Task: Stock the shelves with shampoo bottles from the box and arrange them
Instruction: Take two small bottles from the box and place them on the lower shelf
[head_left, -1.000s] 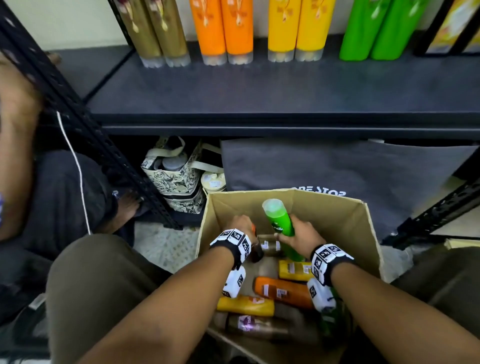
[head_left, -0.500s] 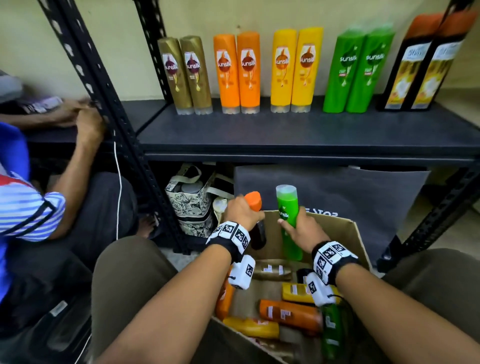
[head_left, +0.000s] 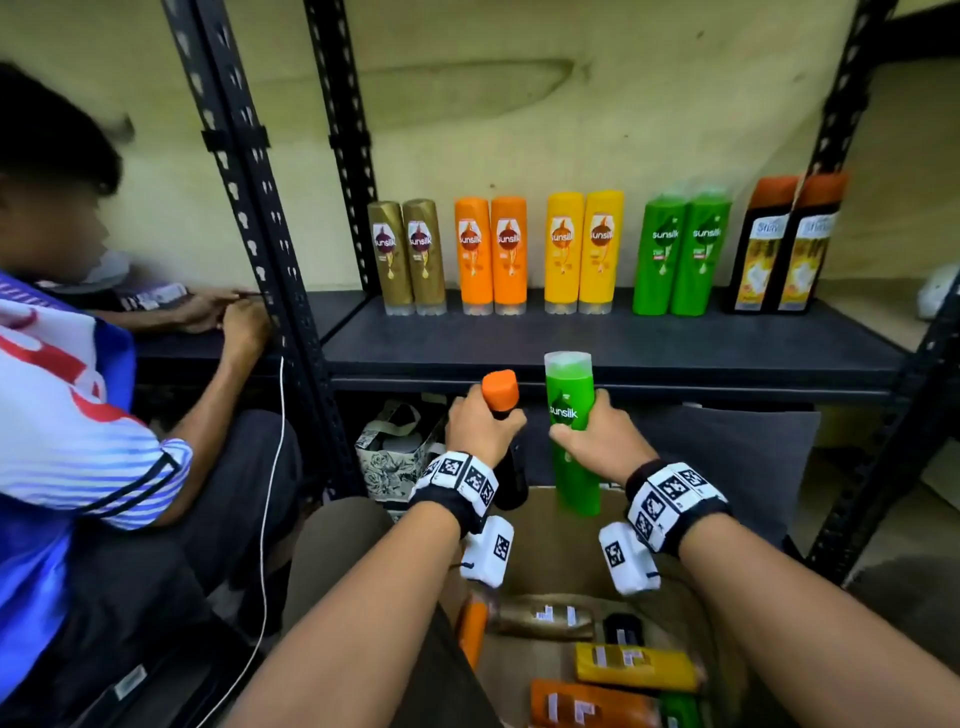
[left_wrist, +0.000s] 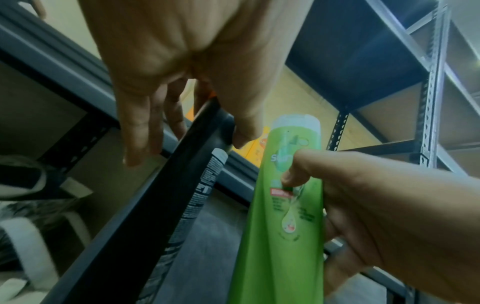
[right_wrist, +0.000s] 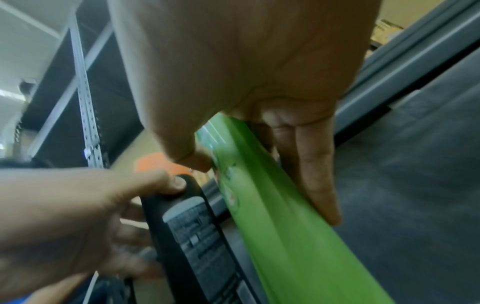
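My left hand (head_left: 480, 423) grips a black bottle with an orange cap (head_left: 501, 395), held upright just below the shelf's front edge. My right hand (head_left: 597, 439) grips a green Sunsilk bottle (head_left: 570, 431) beside it, clear cap up. Both bottles hang above the cardboard box (head_left: 545, 551), where several more bottles (head_left: 634, 665) lie flat. On the black shelf (head_left: 597, 343) stand pairs of gold, orange, yellow, green and black bottles (head_left: 680, 254) in a row at the back. In the left wrist view the black bottle (left_wrist: 166, 216) and the green bottle (left_wrist: 288, 216) sit side by side.
A person in a striped shirt (head_left: 67, 441) sits at the left, hands at the neighbouring shelf. Black perforated uprights (head_left: 260, 249) frame the shelf bay. A patterned bag (head_left: 395, 457) and a dark fabric bag (head_left: 727, 457) stand under the shelf behind the box.
Both hands have lifted their bottles out of the box and up towards the shelf's front edge. My head has tilted up, bringing the whole shelf row into view.
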